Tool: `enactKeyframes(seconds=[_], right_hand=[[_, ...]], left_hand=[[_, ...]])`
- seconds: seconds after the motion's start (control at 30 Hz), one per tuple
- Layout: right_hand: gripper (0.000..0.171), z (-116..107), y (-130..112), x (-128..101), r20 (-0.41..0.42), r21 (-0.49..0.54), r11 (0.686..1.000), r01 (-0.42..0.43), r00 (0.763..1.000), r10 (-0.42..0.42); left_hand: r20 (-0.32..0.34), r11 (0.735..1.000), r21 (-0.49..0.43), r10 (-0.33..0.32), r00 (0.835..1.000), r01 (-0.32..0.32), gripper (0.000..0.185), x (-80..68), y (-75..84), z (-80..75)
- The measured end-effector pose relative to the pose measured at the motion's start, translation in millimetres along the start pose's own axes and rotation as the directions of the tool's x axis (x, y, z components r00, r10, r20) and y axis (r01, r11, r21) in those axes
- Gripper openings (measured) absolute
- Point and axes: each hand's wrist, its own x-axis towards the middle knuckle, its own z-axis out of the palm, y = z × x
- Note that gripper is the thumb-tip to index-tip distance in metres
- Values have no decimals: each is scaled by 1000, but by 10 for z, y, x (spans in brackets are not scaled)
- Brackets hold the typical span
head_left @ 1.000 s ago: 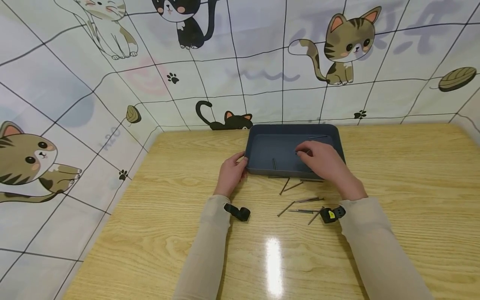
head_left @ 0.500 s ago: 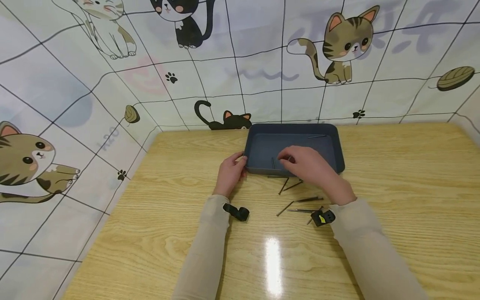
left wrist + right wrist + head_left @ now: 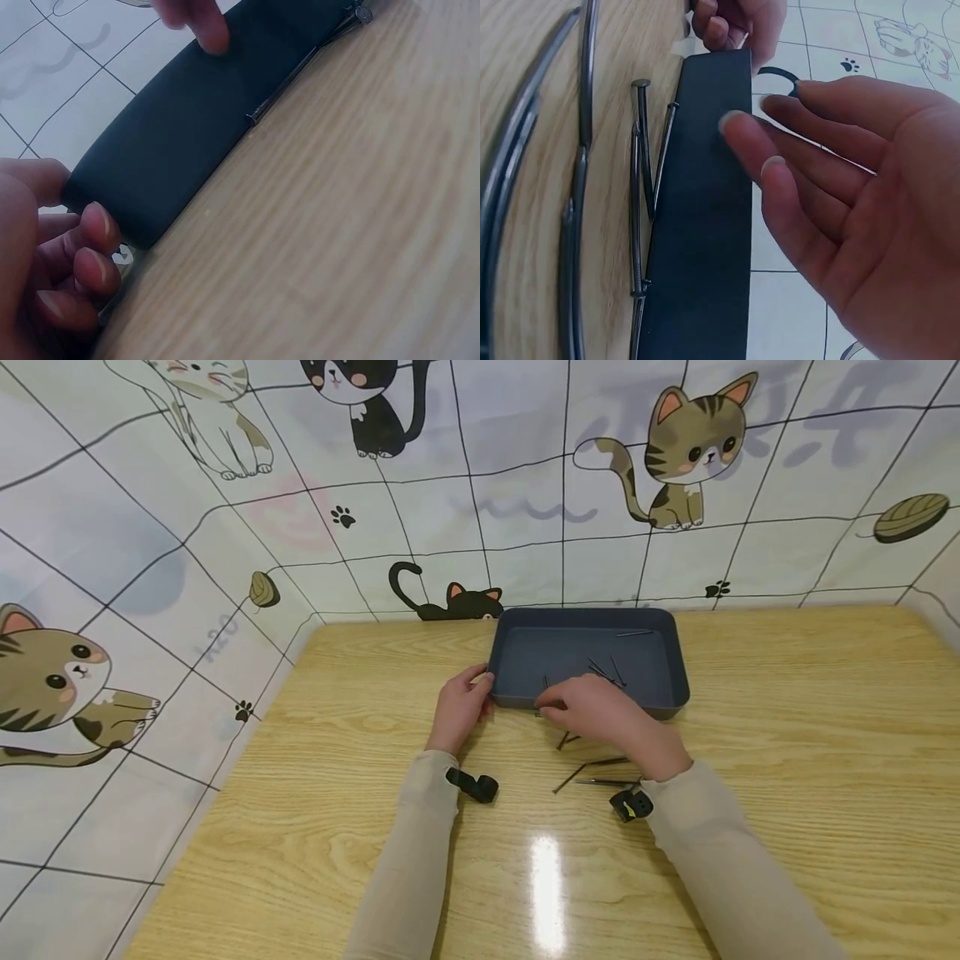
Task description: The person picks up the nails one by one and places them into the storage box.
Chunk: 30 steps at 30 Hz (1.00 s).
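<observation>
The right hand (image 3: 600,714), open and empty, has come back from the tray (image 3: 517,697) toward the worktop nails (image 3: 592,764) (new nails lie inside); the left hand (image 3: 461,706) grips the tray's near-left corner.

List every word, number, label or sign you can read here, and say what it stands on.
No text reads clearly.
Wall covering: faint grey marks at top right and on the left side, too blurred and warped to read; otherwise only cat, paw and yarn drawings.
Right wrist camera: a small yellow sticker, too small to read.
Dark tray, nails, table: no lettering visible.
</observation>
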Motion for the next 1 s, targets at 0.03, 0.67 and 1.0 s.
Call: enactKeyframes(seconds=[0.03,0.67,1.0], right_hand=[[27,5,-6,0,17,-1,1000,0,1000,0],[37,105,-73,2,205,-16,999,-51,977,54],[36,127,-82,10,203,-12,999,-44,978,45]], left_hand=[[0,1000,-4,1,1000,-1,39,-1,0,-3],[2,1000,4,-2,1000,2,36,-4,4,-6],[4,1000,9,-4,1000,4,38,-5,11,-5]])
